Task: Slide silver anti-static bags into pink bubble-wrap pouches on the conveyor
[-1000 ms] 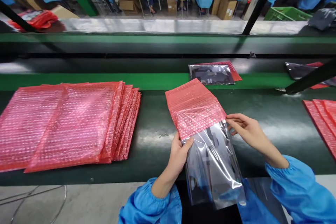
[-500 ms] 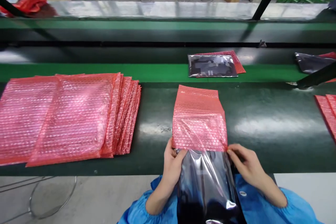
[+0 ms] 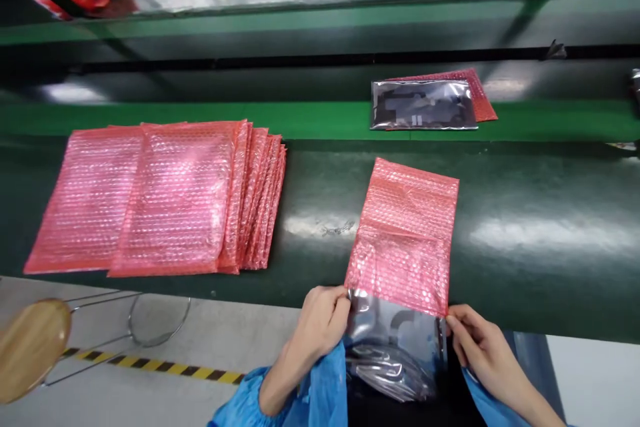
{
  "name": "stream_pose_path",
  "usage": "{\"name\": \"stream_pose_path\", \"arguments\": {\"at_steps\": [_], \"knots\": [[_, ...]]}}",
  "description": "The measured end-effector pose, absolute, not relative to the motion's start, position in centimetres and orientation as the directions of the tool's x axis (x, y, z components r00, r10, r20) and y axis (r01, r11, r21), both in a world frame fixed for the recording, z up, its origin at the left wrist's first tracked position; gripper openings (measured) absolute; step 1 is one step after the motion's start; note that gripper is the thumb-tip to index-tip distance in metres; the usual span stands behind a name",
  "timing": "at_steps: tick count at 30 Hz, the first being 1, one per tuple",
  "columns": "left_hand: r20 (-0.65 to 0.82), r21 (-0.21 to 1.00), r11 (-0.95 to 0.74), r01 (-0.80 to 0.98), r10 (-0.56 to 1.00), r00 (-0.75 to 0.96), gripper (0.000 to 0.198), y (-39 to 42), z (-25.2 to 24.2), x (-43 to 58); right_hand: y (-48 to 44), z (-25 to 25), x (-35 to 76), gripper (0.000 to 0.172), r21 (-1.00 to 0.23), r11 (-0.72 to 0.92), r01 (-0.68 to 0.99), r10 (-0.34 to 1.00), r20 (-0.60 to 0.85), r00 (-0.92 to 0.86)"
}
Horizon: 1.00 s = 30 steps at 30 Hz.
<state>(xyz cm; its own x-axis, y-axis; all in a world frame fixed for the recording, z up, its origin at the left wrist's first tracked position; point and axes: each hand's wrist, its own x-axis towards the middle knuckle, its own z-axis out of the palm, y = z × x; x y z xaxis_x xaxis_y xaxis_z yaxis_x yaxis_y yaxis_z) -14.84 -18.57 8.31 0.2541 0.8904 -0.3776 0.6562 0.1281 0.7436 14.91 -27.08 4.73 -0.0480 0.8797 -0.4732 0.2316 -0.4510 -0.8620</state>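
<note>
A pink bubble-wrap pouch point(image 3: 407, 233) lies on the dark green belt point(image 3: 540, 240) in front of me, its open mouth toward me. A shiny clear bag with a dark part inside point(image 3: 395, 347) sticks out of that mouth and hangs over the belt's near edge. My left hand point(image 3: 320, 320) pinches the pouch's left mouth corner. At the right corner, my right hand point(image 3: 480, 343) pinches the pouch edge and the bag. Both sleeves are blue.
A fanned stack of pink bubble pouches point(image 3: 165, 197) lies on the belt at left. On the far green strip rests another shiny bag on a pink pouch point(image 3: 425, 103). A round wooden stool point(image 3: 33, 347) stands on the floor at lower left, near a yellow-black floor stripe point(image 3: 160, 367).
The shiny bag has gone deeper into the pink pouch, and less of it shows. Both hands have dropped toward the belt's near edge. The view has tilted downward and shifted left.
</note>
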Motion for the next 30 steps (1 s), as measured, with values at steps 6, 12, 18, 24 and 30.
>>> {"name": "stream_pose_path", "arguments": {"at_steps": [6,12,18,24,30], "knots": [[-0.437,0.603,0.154,0.783,0.885,0.162,0.024,-18.2,8.9,-14.6,-27.4,4.7,15.3,0.051,-0.839,-0.473,0.269,0.863,-0.503,-0.051],[-0.445,0.339,0.069,0.938,0.891,0.095,0.034,-16.0,8.7,-13.4,-27.6,4.4,15.1,0.053,-0.816,-0.532,0.224,0.838,-0.545,0.004],[-0.41,0.169,-0.26,0.951,0.859,0.308,0.028,-14.9,7.1,-13.2,-26.9,4.3,14.7,0.055,-0.792,-0.599,0.118,0.801,-0.593,0.083],[-0.266,0.178,-0.515,0.839,0.795,0.545,0.022,-15.2,7.2,-14.0,-25.6,5.0,15.6,0.058,-0.792,-0.597,0.13,0.802,-0.593,0.075],[-0.139,0.274,-0.652,0.707,0.7,0.7,0.021,-18.3,6.9,-15.4,-27.8,4.7,17.7,0.059,-0.712,-0.612,0.344,0.76,-0.65,0.007]]}}
